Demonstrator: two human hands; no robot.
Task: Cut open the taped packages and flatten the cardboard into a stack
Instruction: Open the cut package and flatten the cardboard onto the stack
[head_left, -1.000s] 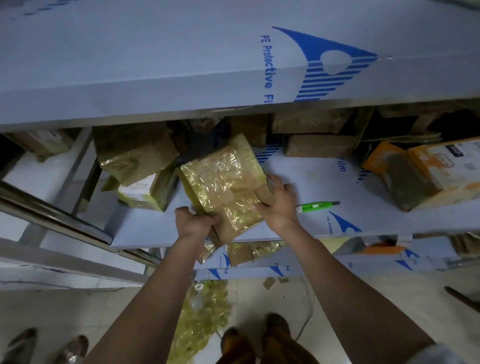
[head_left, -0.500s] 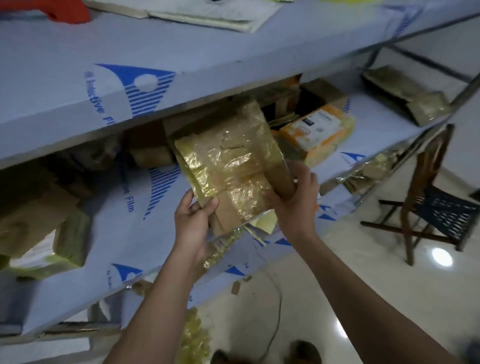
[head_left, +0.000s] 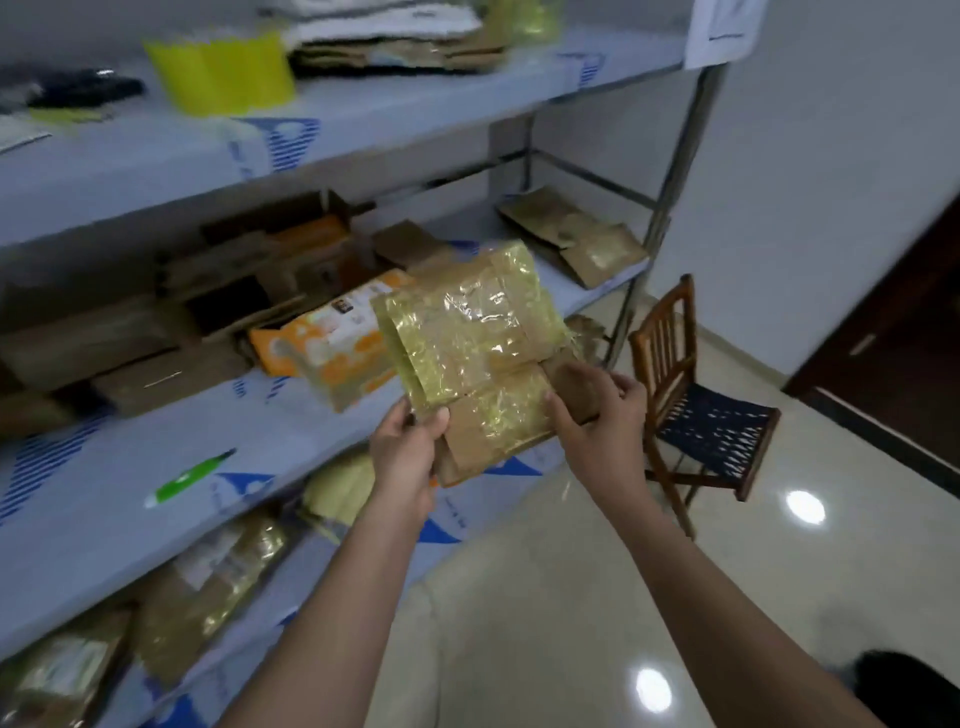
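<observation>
Hands, left (head_left: 408, 453) and right (head_left: 597, 415), grip a flattened brown cardboard package wrapped in yellowish tape (head_left: 470, 345); writing nearby is blurred, unreadable.

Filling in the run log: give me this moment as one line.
left hand: grips flattened cardboard | right hand: grips its other side | cardboard: held above shelf | cutter: lying on shelf

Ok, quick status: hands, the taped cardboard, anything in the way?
Left hand and right hand both grip the flattened taped cardboard, held up off the shelf. Green cutter lies on that shelf. Wooden chair close by on the right.
</observation>
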